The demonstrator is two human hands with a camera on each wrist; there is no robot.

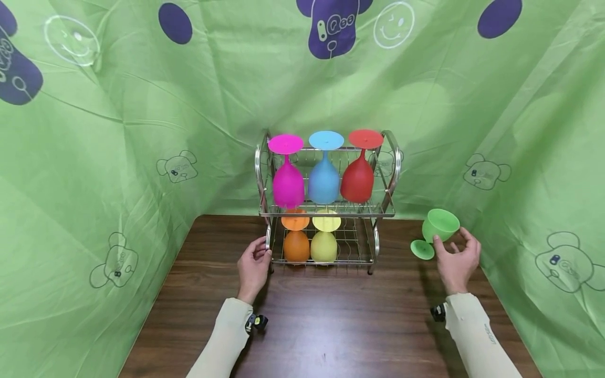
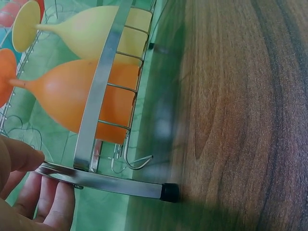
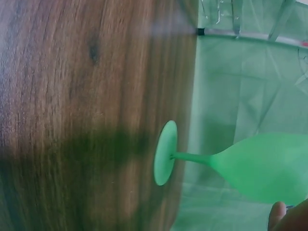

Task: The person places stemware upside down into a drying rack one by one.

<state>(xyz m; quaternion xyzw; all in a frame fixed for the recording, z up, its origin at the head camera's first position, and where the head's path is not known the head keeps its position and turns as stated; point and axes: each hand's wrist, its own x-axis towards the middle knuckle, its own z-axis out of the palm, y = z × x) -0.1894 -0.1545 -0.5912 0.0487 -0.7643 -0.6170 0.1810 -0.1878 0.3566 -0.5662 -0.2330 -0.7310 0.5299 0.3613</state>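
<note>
At the left side of a two-tier metal dish rack (image 1: 326, 214), my left hand (image 1: 253, 268) grips the metal side post (image 2: 101, 183) between thumb and fingers. Off to the right, a green plastic goblet (image 1: 439, 224) stands upright, tilted slightly, its bowl held by my right hand (image 1: 457, 262). Whether its round foot (image 3: 166, 153) touches the table cannot be told. On the upper tier, magenta (image 1: 288, 186), blue (image 1: 324, 181) and red goblets (image 1: 357, 179) sit upside down. Below them, orange (image 1: 296, 247) and yellow goblets (image 1: 323, 247) are also inverted.
The rack stands towards the back of a dark wood-grain table (image 1: 321, 325). Green printed cloth (image 1: 236, 89) hangs behind and along both sides. In the lower tier, bare wires (image 1: 354, 241) show to the right of the yellow goblet.
</note>
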